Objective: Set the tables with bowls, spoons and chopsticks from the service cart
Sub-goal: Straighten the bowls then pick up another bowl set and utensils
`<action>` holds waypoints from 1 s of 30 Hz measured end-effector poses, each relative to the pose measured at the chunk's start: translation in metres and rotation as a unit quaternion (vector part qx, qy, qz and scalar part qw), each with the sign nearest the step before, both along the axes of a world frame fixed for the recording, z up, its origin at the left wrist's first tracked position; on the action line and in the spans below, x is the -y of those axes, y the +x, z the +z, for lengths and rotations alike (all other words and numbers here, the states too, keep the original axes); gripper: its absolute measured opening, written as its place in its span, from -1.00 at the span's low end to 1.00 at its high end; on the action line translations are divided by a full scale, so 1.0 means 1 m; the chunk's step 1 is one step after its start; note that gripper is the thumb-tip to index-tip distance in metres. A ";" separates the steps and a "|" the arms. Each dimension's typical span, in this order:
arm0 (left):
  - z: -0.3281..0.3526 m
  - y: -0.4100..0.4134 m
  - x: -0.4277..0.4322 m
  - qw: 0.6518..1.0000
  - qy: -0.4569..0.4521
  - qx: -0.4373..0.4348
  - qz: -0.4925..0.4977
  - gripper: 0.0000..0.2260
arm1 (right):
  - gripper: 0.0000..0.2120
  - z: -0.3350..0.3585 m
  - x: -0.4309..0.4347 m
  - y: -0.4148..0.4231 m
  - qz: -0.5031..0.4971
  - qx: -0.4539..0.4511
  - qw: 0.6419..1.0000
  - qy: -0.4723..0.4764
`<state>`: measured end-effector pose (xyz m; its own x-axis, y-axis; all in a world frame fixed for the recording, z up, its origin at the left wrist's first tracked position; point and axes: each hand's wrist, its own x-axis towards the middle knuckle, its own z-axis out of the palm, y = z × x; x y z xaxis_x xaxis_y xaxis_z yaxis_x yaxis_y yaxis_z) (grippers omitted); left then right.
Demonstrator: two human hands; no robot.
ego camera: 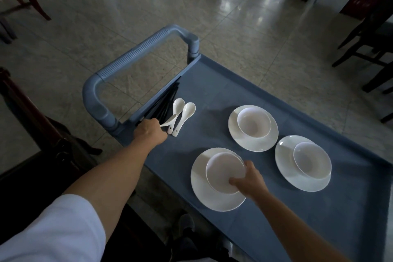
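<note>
At a blue service cart (244, 91), the left hand (151, 132) closes on a white spoon (170, 121) beside black chopsticks (164, 102) — the right hand (251, 181) grips the nearest bowl (221, 172)

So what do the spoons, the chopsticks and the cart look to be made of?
Spoons: glossy white, likely glazed ceramic, possibly melamine. Chopsticks: black and slim, plastic or lacquered wood; too dark to tell. Cart: matte blue-grey, with moulded ribbed handle, so probably plastic.

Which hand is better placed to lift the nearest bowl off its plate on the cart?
The right hand. Its fingers already grip the rim of the nearest bowl on its plate. The left hand is across the cart, occupied at the chopsticks and spoons.
</note>
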<state>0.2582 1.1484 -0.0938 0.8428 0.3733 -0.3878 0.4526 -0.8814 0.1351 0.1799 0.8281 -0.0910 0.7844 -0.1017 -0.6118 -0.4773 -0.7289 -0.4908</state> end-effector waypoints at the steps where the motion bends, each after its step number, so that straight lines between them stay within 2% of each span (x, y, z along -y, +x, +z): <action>1: -0.001 -0.002 -0.001 1.000 -0.004 0.001 0.000 -0.84 | -0.36 0.000 0.000 0.000 0.000 0.000 1.000 -0.001; 5: -0.005 -0.008 -0.005 1.000 -0.010 0.027 0.012 -0.71 | -0.36 0.001 0.000 0.001 0.001 0.002 1.000 -0.004; 8: -0.004 -0.017 -0.005 0.997 -0.026 0.073 0.020 -0.72 | -0.34 0.002 -0.001 0.000 -0.001 -0.001 1.000 -0.003; 12: -0.006 -0.035 0.001 0.973 -0.121 0.189 0.047 -0.78 | -0.33 0.003 -0.001 0.000 0.001 -0.001 1.000 0.000; 14: -0.005 -0.043 0.010 0.964 -0.160 0.207 0.043 -0.81 | -0.33 0.004 -0.002 0.000 -0.002 -0.002 1.000 0.002; 17: -0.002 -0.057 0.035 0.955 -0.225 0.188 0.043 -0.75 | -0.32 0.005 -0.001 0.001 -0.006 -0.006 1.000 0.008; 24: 0.001 -0.093 0.100 0.920 -0.363 0.085 0.122 -0.43 | -0.31 0.007 0.002 0.001 -0.008 -0.012 0.999 0.038; 27: 0.002 -0.106 0.113 0.916 -0.374 0.052 0.132 -0.26 | -0.30 0.007 0.003 -0.001 -0.009 -0.012 0.999 0.050; 30: -0.001 -0.116 0.122 0.924 -0.354 0.033 0.143 -0.33 | -0.33 0.006 0.005 -0.004 -0.017 -0.011 0.998 0.068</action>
<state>0.1422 1.0265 -0.0951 0.7796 0.2561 -0.5715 0.6232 -0.4081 0.6672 0.1760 0.8232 -0.0852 0.7688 -0.0430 -0.6380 -0.5114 -0.6404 -0.5731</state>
